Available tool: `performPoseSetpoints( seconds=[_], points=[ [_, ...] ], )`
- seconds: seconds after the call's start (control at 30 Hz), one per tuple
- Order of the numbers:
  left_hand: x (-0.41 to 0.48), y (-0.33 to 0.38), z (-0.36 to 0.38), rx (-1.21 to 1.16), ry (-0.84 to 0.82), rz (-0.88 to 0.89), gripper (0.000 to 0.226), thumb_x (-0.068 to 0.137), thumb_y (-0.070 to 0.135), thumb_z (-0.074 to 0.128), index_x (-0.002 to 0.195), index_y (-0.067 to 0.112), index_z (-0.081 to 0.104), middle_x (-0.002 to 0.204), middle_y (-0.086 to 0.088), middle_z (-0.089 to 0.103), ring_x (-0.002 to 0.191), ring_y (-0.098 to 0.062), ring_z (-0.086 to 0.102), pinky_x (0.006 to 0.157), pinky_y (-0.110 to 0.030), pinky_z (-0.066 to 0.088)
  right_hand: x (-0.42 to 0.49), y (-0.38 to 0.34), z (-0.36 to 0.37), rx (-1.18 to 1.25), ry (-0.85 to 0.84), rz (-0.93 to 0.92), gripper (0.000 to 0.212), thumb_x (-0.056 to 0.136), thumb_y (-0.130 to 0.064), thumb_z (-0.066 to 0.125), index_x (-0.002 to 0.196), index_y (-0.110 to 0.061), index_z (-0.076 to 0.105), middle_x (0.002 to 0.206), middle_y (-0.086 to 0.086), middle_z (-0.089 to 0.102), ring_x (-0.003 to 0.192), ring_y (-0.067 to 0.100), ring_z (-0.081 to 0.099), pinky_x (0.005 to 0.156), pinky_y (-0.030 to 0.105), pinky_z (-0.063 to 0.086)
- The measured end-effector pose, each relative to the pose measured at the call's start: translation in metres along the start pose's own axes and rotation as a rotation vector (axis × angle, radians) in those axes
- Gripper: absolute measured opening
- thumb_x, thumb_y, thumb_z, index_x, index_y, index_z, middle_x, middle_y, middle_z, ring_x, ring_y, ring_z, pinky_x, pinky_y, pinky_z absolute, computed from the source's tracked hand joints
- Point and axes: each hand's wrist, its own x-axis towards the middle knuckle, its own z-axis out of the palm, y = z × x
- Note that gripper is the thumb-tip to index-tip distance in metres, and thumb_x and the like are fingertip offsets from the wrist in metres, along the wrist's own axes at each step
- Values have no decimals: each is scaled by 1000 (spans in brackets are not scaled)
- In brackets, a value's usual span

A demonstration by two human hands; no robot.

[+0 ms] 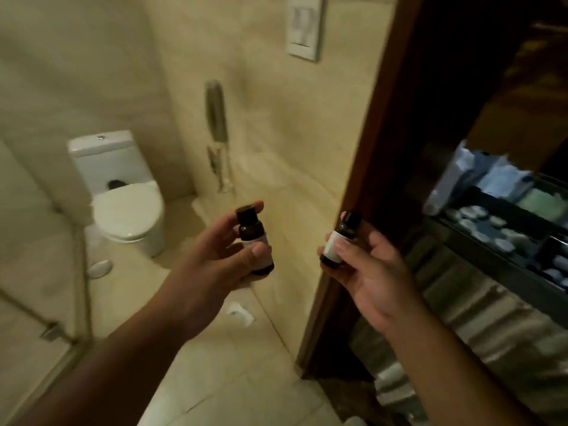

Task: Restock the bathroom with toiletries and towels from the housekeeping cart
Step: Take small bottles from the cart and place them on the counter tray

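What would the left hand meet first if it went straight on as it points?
The left hand would probably meet the beige tiled wall, right of the grey wall handset; depth is unclear.

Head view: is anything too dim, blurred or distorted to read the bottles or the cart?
Head view: dim, yellowish light; the cart at right is dark and motion-smeared; the left bottle in the left hand and right bottle in the right hand are soft, labels illegible; wide-angle bending curves the door frame; the toilet looks fairly sharp.
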Motion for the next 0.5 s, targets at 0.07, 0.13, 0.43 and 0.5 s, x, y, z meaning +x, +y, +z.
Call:
performPoseSetpoints(
  seconds=[0.07,0.13,0.43,0.5],
  points=[
    [-19,11,-31,-3,79,29,65,63,32,88,123,42,67,100,-1,67,99,-23,68,90,-48,56,1,11,35,-11,-64,27,44,75,-9,68,118,-14,62,96,8,68,95,26,66,74,34,58],
    [-36,21,-58,-19,161,53,62,67,26,86,123,40,67,103,-1,69,100,-22,68,86,-41,57,3,20,67,-11,-133,54,47,74,-8,69,120,-14,62,94,8,67,87,21,69,74,35,58],
    [-92,45,-137,-43,512,142,58,70,16,77,121,42,68,111,-1,71,102,-20,70,74,-31,57,24,45,192,-91,-522,150,52,68,-11,72,119,-16,64,86,3,72,85,18,71,76,35,59],
    [-102,52,-148,-40,596,176,56,70,17,76,120,41,68,112,1,71,102,-18,70,74,-31,57,33,52,216,-92,-591,184,50,70,-9,72,119,-16,65,89,5,73,87,21,71,74,34,59]
  ],
)
